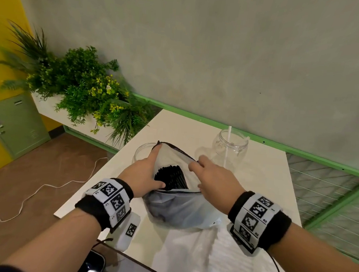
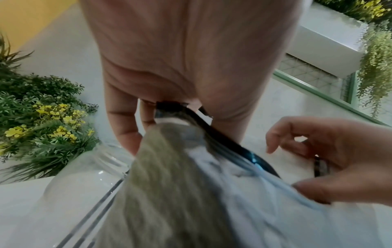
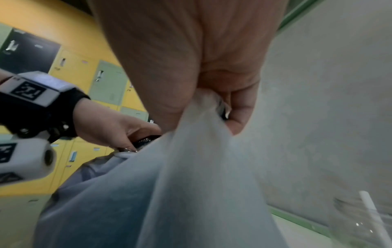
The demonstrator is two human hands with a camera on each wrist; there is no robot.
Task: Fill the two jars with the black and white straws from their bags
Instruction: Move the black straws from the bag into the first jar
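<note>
A translucent zip bag [image 1: 175, 208] stands upright on the white table [image 1: 262, 185], its mouth pulled wide and a bundle of black straws [image 1: 171, 177] showing inside. My left hand [image 1: 150, 172] grips the left side of the mouth, index finger along the rim and thumb beside the straw tops. My right hand [image 1: 210, 174] pinches the right side of the rim; the right wrist view shows the bag [image 3: 191, 184] bunched in the right hand's fingers [image 3: 235, 117]. One clear jar [image 1: 142, 152] stands behind the bag at the left, partly hidden. A second jar [image 1: 235, 149] at the right holds a white straw [image 1: 229, 137].
A flat clear bag of white straws [image 1: 207, 258] lies on the table in front of me. A planter of green and yellow plants [image 1: 81, 85] sits left of the table. A green rail [image 1: 281, 146] and the wall back the table. A white cable [image 1: 41, 189] runs over the floor.
</note>
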